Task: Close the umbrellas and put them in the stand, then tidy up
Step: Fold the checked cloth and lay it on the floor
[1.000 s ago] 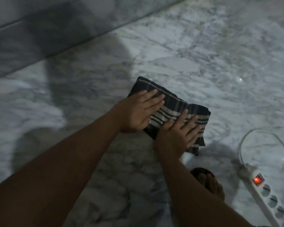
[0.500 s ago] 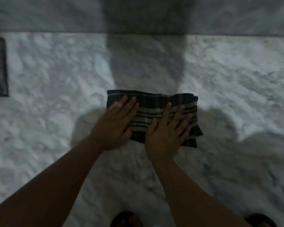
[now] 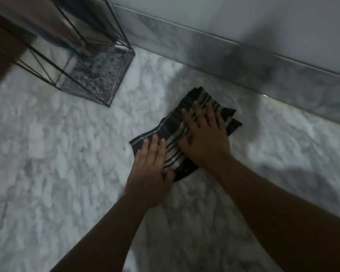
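Note:
A dark striped cloth (image 3: 171, 128) lies folded on the marble floor (image 3: 57, 163). My left hand (image 3: 151, 169) presses flat on its near left part with straight fingers. My right hand (image 3: 204, 134) lies flat on its middle, fingers spread. A black wire umbrella stand (image 3: 98, 75) stands at the upper left, with closed umbrellas (image 3: 67, 30) leaning inside it, their tips near its base.
A marble skirting (image 3: 243, 61) runs along the wall from the top centre to the right edge, just beyond the cloth. A brown wooden surface (image 3: 0, 55) shows at the far left.
Both hands have slid the cloth across the floor toward the wall. The view swung round, so the umbrella stand now shows at upper left and the power strip is gone from sight.

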